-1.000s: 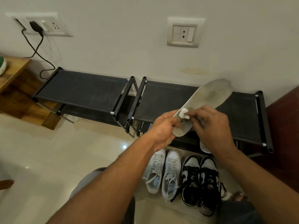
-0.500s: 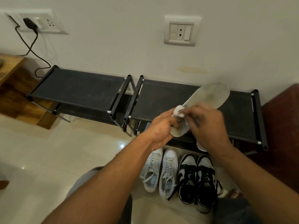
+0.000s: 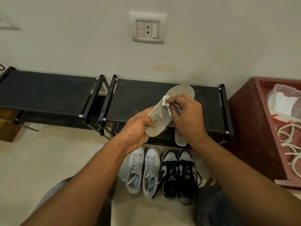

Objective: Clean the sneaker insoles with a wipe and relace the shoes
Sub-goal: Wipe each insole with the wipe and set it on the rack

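My left hand (image 3: 136,129) grips the heel end of a grey insole (image 3: 164,115), which slants up and to the right over the black shoe rack (image 3: 138,95). My right hand (image 3: 185,115) pinches a crumpled white wipe (image 3: 166,102) against the insole's middle. A second insole (image 3: 180,138) lies on the rack's lower shelf, partly hidden by my right wrist. On the floor below stand a white pair of sneakers (image 3: 141,170) and a black-and-white pair (image 3: 178,172), both laced.
A second black rack (image 3: 45,93) stands to the left. At the right is a dark red cabinet (image 3: 249,132) holding a plastic bag of wipes (image 3: 283,101) and white laces (image 3: 288,142). A wall socket (image 3: 147,28) is above. Cream floor tiles lie at the left.
The wipe has slid up the insole from near the heel toward the middle, uncovering the printed heel area. The view has shifted right, bringing the red cabinet into sight.
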The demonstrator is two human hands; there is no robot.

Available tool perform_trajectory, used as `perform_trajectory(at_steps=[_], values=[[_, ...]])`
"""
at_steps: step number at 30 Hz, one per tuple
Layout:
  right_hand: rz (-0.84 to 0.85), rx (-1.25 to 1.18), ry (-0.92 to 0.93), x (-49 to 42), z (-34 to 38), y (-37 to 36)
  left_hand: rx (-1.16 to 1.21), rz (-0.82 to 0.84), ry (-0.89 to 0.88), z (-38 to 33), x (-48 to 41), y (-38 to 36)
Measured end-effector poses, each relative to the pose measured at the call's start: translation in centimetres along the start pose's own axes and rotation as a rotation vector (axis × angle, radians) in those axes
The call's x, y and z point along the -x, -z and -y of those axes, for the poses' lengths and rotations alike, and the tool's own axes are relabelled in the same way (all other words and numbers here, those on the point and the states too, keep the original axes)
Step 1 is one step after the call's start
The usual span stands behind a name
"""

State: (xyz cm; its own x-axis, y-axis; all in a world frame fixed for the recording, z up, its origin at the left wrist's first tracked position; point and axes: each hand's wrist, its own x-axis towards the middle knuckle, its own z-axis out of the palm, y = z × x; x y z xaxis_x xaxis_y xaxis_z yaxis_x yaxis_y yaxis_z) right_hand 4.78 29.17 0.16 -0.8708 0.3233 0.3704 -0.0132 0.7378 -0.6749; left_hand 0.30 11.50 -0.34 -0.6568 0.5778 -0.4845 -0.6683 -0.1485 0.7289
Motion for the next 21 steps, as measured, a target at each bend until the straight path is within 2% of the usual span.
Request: perform_trajectory(at_steps=[4, 8, 12, 16, 21], values=[[0.145, -0.011, 0.187, 1.1, 1.1, -0.5, 0.024, -0.004, -0.003, 0.1, 0.0, 0.2], [0.0, -0.004, 0.027, -0.1, -0.3, 0.1, -0.017, -0.004, -0.001, 0.1, 0.1, -0.1], [0.158, 0.031, 0.259, 1.3, 1.2, -0.3, 0.02, -0.008, 0.004, 0.2, 0.0, 0.0], [0.019, 0.085, 0.126, 0.2, -0.4, -0.2, 0.0, -0.009, 0.008, 0.2, -0.2, -0.2], [0.126, 0.088, 0.277, 1.1, 0.8, -0.7, 0.037, 0.003, -0.006, 0.2, -0.1, 0.2]])
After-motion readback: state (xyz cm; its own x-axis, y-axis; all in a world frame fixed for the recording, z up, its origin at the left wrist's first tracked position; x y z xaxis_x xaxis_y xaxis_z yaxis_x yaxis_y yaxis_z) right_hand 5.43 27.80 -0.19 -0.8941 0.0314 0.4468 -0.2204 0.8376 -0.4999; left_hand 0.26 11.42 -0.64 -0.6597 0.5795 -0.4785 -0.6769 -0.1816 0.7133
